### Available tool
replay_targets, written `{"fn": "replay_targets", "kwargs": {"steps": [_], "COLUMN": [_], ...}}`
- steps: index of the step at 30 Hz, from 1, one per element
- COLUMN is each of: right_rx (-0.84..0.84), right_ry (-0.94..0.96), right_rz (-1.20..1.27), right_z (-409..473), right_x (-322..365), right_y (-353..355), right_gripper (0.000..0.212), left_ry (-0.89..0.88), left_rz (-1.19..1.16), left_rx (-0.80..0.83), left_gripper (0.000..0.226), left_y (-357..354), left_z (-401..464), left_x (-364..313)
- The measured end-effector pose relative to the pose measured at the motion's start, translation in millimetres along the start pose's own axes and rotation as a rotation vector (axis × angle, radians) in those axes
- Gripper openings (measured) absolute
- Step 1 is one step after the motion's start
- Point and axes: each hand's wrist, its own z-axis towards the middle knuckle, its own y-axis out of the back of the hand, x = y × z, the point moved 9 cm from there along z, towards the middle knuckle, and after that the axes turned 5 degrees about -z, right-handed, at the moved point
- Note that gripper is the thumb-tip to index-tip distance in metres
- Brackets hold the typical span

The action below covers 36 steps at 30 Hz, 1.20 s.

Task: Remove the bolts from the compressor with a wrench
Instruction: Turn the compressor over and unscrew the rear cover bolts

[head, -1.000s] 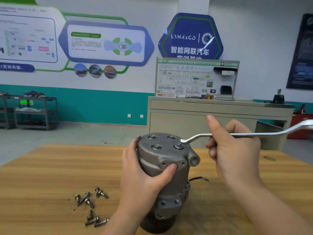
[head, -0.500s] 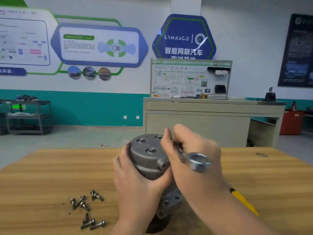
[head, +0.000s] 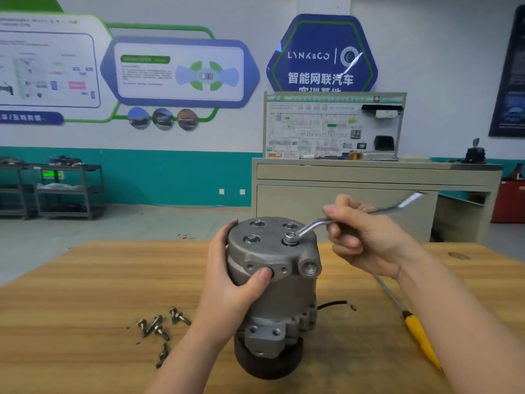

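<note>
A: While the compressor (head: pixel 272 282) stands upright on the wooden table (head: pixel 85 294), where do you have your hands?

B: Your left hand (head: pixel 230 282) wraps around the compressor's left side, thumb pressed on its front flange. Your right hand (head: pixel 366 237), to the compressor's right, pinches the wrench (head: pixel 341 220), whose ring end sits over a bolt (head: pixel 290 240) on the compressor's top.

A: And loose parts?

B: Several bolts (head: pixel 159 328) lie left of the compressor's base; a yellow-handled screwdriver (head: pixel 417 334) lies to its right.
</note>
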Motion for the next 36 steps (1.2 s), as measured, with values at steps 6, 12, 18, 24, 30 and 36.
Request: {"fn": "replay_targets", "kwargs": {"steps": [6,12,18,24,30,36], "right_rx": [0.304,-0.151,-0.500,-0.477,-0.439,-0.511], "right_ry": [-0.266,0.167,0.540,0.665,0.828,1.055], "right_rz": [0.100,0.101,-0.483,-0.698,-1.311,-1.175], "right_z": [44.2,34.6,-43.3,-62.5,-73.8,-93.1], "right_x": [-11.4,33.6,50.4,60.1,61.1,49.0], "right_y": [-24.6,2.9,4.5,-27.3,-80.7,-74.2], "right_gripper": [0.033,0.029,0.048,0.050,0.056,0.043], "left_ry": [0.000,-0.009,-0.084,-0.123,-0.125,-0.109], "left_rz": [0.012,0.066,0.215,0.316,0.300,0.258], "left_rx": [-0.013,-0.013,-0.144,-0.234,-0.246,-0.208], "left_gripper": [0.087,0.088,0.083,0.095,0.097,0.092], "left_y": [2.7,-2.3,-6.9,-8.7,-7.5,-5.6], "left_z": [0.0,-1.4,-6.7,-11.4,-10.8,-9.5], "left_x": [5.2,2.9,-7.7,-14.2,-11.5,-9.1]}}
